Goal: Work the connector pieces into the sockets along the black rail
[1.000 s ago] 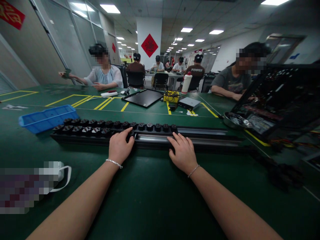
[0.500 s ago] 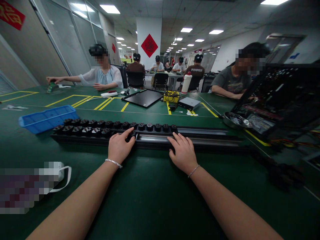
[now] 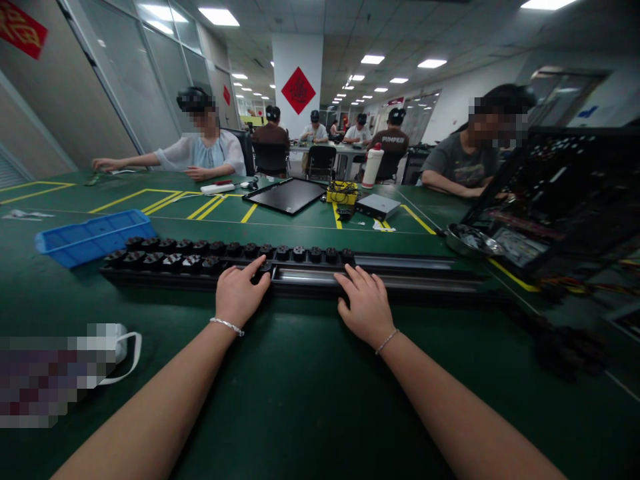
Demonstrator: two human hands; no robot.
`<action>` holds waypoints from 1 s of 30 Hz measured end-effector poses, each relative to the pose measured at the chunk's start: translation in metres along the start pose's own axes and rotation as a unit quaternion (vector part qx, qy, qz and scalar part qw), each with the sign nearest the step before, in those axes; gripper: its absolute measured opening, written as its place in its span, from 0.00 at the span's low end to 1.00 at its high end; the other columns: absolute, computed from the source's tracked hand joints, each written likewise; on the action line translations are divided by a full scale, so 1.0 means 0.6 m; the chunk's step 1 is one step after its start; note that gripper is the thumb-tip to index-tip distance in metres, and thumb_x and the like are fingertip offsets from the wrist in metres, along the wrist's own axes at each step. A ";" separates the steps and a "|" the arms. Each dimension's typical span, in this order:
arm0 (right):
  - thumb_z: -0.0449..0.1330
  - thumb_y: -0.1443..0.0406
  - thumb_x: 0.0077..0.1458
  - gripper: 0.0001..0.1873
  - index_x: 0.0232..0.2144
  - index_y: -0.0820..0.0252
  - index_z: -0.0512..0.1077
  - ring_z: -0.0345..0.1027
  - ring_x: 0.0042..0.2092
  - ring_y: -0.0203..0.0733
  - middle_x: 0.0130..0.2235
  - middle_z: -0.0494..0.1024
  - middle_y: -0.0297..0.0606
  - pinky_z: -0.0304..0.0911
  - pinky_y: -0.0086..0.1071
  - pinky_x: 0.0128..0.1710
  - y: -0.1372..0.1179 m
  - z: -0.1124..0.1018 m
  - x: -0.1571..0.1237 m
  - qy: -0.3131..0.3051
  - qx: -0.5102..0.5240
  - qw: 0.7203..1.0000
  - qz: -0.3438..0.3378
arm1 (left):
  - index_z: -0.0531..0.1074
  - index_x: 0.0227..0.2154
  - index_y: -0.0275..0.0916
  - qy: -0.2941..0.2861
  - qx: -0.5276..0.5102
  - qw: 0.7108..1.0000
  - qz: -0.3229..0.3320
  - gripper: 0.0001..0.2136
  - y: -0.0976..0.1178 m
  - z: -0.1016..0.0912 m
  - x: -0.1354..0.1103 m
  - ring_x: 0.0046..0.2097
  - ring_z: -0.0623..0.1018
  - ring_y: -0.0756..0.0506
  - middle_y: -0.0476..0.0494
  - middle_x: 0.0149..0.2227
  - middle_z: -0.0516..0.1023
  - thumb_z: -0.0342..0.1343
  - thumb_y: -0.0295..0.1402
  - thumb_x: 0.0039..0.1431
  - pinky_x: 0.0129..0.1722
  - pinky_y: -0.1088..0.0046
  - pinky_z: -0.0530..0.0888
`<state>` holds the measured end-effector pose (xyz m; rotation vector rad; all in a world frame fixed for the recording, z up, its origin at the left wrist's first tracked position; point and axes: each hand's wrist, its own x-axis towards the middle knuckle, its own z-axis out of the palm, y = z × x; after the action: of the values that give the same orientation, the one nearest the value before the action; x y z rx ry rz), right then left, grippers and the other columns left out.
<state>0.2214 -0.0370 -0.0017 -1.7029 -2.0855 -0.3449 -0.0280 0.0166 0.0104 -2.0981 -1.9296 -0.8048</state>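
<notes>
A long black two-track rail [image 3: 410, 283] lies across the green table in front of me. Several small black round-topped parts [image 3: 299, 252] stand in rows along its left and middle stretch; the right stretch shows bare metallic strips. My left hand [image 3: 240, 290] is at the near track, thumb and index finger closed about a black part [image 3: 265, 267] at the end of the near row. The other fingers of that hand are curled and partly hidden. My right hand [image 3: 367, 300] rests with spread fingers on the near track farther right, holding nothing.
A blue plastic bin [image 3: 95, 239] sits behind the rail's left end. Farther back are a flat dark panel [image 3: 285, 195], a yellow box with cables [image 3: 343, 193], a grey box [image 3: 379, 207] and a white bottle [image 3: 373, 167]. A metal bowl [image 3: 467, 241] stands right. Co-workers sit opposite.
Both my hands stay in place on the rail. At the far left, the co-worker's outstretched hand has lowered a small green item to the table.
</notes>
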 end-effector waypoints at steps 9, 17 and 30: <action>0.52 0.64 0.51 0.25 0.53 0.52 0.64 0.50 0.60 0.47 0.59 0.61 0.39 0.43 0.46 0.58 0.001 0.002 0.000 0.003 -0.002 1.000 -0.001 | 0.67 0.52 0.42 0.001 0.015 1.000 0.015 0.22 0.000 0.003 -0.002 0.36 0.77 0.44 0.45 0.30 0.80 0.46 0.43 0.56 0.52 0.65 0.63; 0.52 0.64 0.51 0.25 0.53 0.52 0.64 0.50 0.60 0.46 0.59 0.61 0.38 0.43 0.46 0.58 0.001 0.002 0.000 0.004 -0.002 1.000 -0.001 | 0.68 0.52 0.41 0.000 0.010 1.000 0.024 0.22 0.001 0.001 -0.003 0.36 0.77 0.44 0.45 0.29 0.80 0.45 0.42 0.57 0.53 0.64 0.63; 0.52 0.65 0.51 0.25 0.53 0.52 0.64 0.50 0.60 0.46 0.59 0.61 0.39 0.43 0.46 0.58 0.000 -0.001 0.000 0.000 -0.003 1.000 -0.001 | 0.67 0.52 0.44 0.000 0.018 1.000 0.020 0.22 0.001 0.001 -0.003 0.36 0.77 0.46 0.47 0.29 0.80 0.46 0.43 0.56 0.53 0.66 0.63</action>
<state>0.2215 -0.0371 -0.0012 -1.7046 -2.0885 -0.3506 -0.0271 0.0150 0.0092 -2.1086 -1.8828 -0.7568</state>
